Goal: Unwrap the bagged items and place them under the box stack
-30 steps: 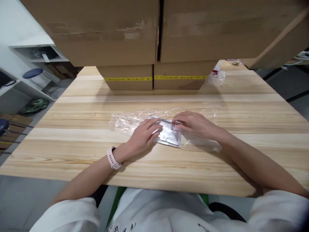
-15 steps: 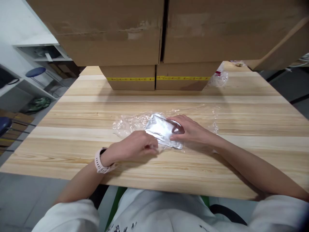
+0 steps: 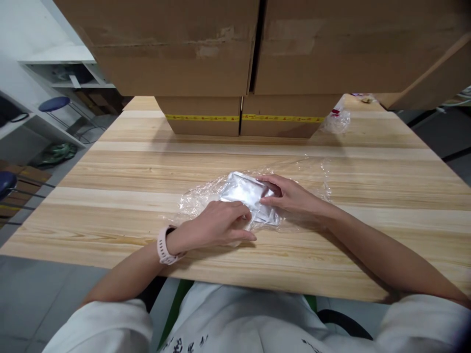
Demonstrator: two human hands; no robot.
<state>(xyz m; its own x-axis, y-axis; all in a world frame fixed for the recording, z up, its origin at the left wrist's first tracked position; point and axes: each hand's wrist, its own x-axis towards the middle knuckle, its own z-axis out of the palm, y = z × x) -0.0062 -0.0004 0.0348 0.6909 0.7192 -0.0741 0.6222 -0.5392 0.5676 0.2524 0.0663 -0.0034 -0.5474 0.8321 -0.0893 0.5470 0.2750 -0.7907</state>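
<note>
Open and apart, your right hand (image 3: 292, 194) is best steadying the pouch (image 3: 243, 189) at three o'clock, your left hand (image 3: 215, 221) smoothing plastic (image 3: 195, 200) at seven.

Worktop: pale rectangular wooden tabletop (image 3: 121, 171), streaked grain, smooth, soft sheen. Toward its middle, flat silver foil-like pouch (image 3: 243, 190): metallic, glossy, lightly creased, bright highlights. Around it, crinkled transparent plastic film (image 3: 198, 197), thin, shiny along the folds. Toward the far edge, small brown cardboard cartons (image 3: 206, 104), matt, banded with printed yellow tape (image 3: 206, 118), smooth. Above, large brown cardboard cartons (image 3: 165, 54), matt, with glossier, wrinkled clear tape (image 3: 217, 47) and scuffed patches. Near the far right corner, crumpled clear plastic bag (image 3: 337, 122), glossy. By the near edge, white cloth shirt (image 3: 235, 318), matt, soft folds; pale pink wristband (image 3: 162, 247), smooth, rubbery-looking.
</note>
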